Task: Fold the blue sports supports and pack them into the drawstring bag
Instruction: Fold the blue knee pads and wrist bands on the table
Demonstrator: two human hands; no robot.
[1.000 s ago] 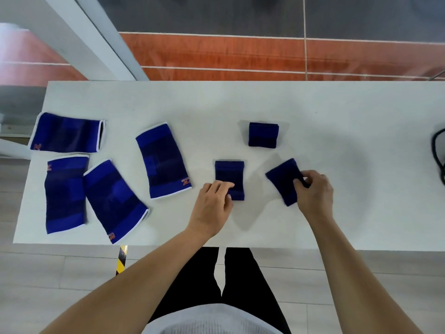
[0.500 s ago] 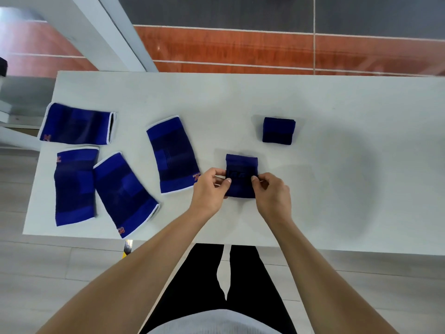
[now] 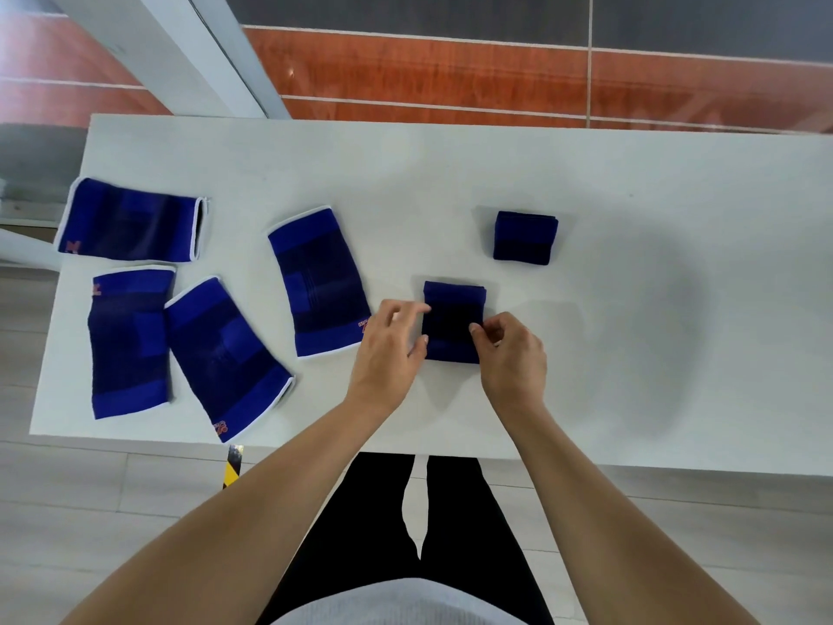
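Note:
A small folded dark-blue support (image 3: 453, 320) lies near the table's front edge, between my hands. My left hand (image 3: 387, 345) is at its left side with fingers loosely extended and the thumb touching the edge. My right hand (image 3: 511, 354) pinches its right edge with curled thumb and fingers. A second small folded support (image 3: 525, 238) lies farther back to the right. Several flat blue supports with white trim lie to the left: one beside my left hand (image 3: 320, 281), two near the front left (image 3: 225, 354) (image 3: 128, 340), one at the far left (image 3: 130, 221). No drawstring bag is in view.
The white table (image 3: 653, 309) has its front edge close to my body and its left edge just past the flat supports. A white post (image 3: 189, 51) slants behind the back left corner. Tiled floor lies beyond.
My right hand carried a small folded support from the right onto the one by my left hand. Both hands came together on it. My left fingers have since loosened.

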